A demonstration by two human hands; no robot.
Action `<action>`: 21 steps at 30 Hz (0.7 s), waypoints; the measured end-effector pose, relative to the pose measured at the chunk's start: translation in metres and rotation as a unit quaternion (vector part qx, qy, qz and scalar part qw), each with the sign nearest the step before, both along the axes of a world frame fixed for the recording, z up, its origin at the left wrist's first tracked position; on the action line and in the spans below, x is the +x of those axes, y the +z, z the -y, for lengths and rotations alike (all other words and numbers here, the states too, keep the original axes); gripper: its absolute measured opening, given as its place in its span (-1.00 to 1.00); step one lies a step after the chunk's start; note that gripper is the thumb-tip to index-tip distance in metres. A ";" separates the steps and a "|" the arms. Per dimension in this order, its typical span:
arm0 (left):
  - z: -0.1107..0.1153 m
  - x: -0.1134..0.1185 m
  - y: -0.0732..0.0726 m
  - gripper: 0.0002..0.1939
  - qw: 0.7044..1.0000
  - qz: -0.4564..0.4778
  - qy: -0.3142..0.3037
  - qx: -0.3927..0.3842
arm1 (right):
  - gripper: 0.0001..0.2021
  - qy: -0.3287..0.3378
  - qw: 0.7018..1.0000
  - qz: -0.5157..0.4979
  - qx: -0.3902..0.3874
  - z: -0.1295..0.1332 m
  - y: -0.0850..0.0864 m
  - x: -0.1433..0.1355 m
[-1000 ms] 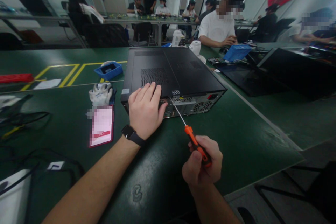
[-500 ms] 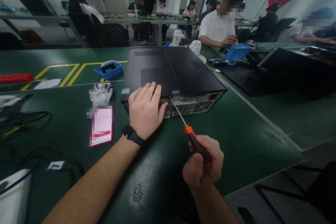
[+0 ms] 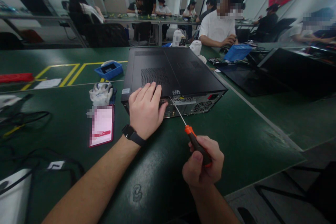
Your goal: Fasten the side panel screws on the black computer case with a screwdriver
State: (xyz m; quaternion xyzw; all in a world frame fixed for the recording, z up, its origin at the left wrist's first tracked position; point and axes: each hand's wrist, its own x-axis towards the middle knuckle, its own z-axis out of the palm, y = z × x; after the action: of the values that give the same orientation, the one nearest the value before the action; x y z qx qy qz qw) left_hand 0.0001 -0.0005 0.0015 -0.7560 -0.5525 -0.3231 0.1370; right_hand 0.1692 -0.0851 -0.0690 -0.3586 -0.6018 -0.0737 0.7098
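Observation:
A black computer case (image 3: 183, 66) lies flat on the green table (image 3: 252, 140), its back panel with a fan grille facing me. My left hand (image 3: 146, 110) rests on the near left edge of the case, fingers stretched over the top and thumb down beside the back panel. A screwdriver (image 3: 196, 143) with an orange and black handle is in my right hand (image 3: 206, 162). Its thin shaft points up and left, the tip at the upper edge of the back panel, just right of my left thumb. The exact spot under the tip is too small to tell.
Left of the case are a blue tray (image 3: 111, 71), gloves (image 3: 101, 94), a pink-framed phone or tablet (image 3: 102, 126) and black cables (image 3: 34, 115). Dark panels (image 3: 296, 73) lie at the right. Across the table sits a person in white (image 3: 217, 29).
Both hands, the screwdriver and the case look unmoved. In the background, the seated person at the far left has raised a hand.

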 end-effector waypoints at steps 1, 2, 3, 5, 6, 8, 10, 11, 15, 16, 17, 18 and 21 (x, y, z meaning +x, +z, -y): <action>0.000 0.000 0.000 -0.45 1.000 0.002 -0.001 -0.001 | -0.68 -0.006 1.000 0.003 -0.001 0.000 -0.001 0.001; 0.000 0.000 0.000 -0.45 1.000 0.004 -0.001 -0.001 | -0.68 -0.014 1.000 0.007 -0.003 0.001 -0.003 0.001; 0.000 0.000 0.000 -0.45 1.000 0.004 -0.001 -0.002 | -0.67 -0.027 1.000 0.011 -0.004 0.002 -0.004 0.002; 0.000 0.000 0.000 -0.45 1.000 0.002 -0.001 -0.003 | -0.68 -0.055 0.998 0.019 -0.010 0.004 -0.008 0.003; 0.000 0.000 0.000 -0.45 1.000 0.002 0.000 -0.003 | -0.68 -0.065 0.998 0.022 -0.014 0.005 -0.009 0.004; 0.000 0.000 0.000 -0.45 1.000 0.000 0.001 -0.005 | -0.70 -0.065 0.997 0.021 -0.023 0.006 -0.011 0.004; 0.000 0.000 0.000 -0.45 1.000 -0.003 0.002 -0.005 | -0.70 -0.044 0.999 0.011 -0.024 0.006 -0.011 0.003; 0.000 0.000 0.000 -0.45 1.000 -0.005 0.003 -0.003 | -0.69 -0.032 0.999 0.006 -0.022 0.005 -0.010 0.002; 0.000 0.000 -0.001 -0.46 1.000 -0.011 0.006 0.005 | -0.67 0.001 1.000 0.006 -0.022 0.003 -0.003 0.001; 0.000 0.000 -0.001 -0.46 1.000 -0.010 0.006 0.005 | -0.67 0.002 1.000 0.009 -0.023 0.002 -0.001 0.001; 0.000 0.000 -0.001 -0.46 1.000 -0.008 0.005 0.004 | -0.68 0.000 1.000 0.013 -0.024 0.002 0.000 0.001; 0.000 0.000 -0.001 -0.46 1.000 -0.005 0.004 0.002 | -0.68 -0.005 1.000 0.016 -0.024 0.002 0.002 0.001; 0.000 0.000 -0.001 -0.45 1.000 -0.001 0.001 0.000 | -0.66 -0.010 1.000 0.019 -0.018 0.002 0.004 0.001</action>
State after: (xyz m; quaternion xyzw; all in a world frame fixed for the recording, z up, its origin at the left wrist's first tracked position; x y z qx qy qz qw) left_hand 0.0005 -0.0002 0.0010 -0.7557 -0.5534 -0.3221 0.1376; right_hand 0.1707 -0.0873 -0.0654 -0.3757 -0.6125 -0.0767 0.6912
